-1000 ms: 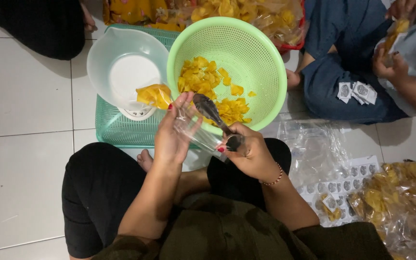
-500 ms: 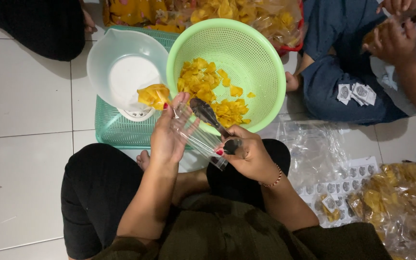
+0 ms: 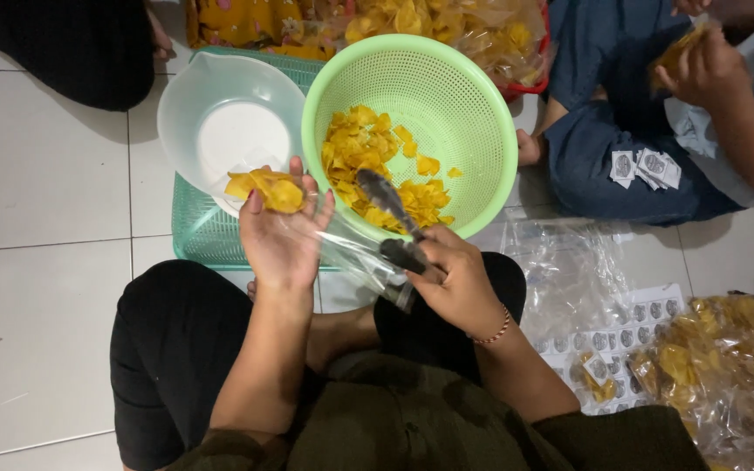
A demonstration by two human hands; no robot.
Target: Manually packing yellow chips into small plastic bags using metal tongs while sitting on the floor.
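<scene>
My left hand point(image 3: 283, 235) holds a clear plastic bag point(image 3: 355, 255) with yellow chips point(image 3: 265, 187) in its end, over the rim of a white bowl point(image 3: 229, 126). My right hand point(image 3: 455, 279) grips metal tongs point(image 3: 392, 214) whose tips reach into the green colander point(image 3: 469, 105), touching the pile of yellow chips point(image 3: 377, 157) inside it. The colander and the white bowl rest on a teal basket point(image 3: 198, 235) in front of my knees.
Another person in blue trousers point(image 3: 621, 166) sits at the upper right, handling a bag of chips. Filled chip bags point(image 3: 726, 375) lie at the lower right, empty clear bags point(image 3: 569, 270) and small printed labels point(image 3: 621, 336) beside them. More bagged chips point(image 3: 473, 30) lie behind the colander.
My left hand has swung the bag's filled end left, over the white bowl. The tongs stay in the colander. The other person's hands have risen.
</scene>
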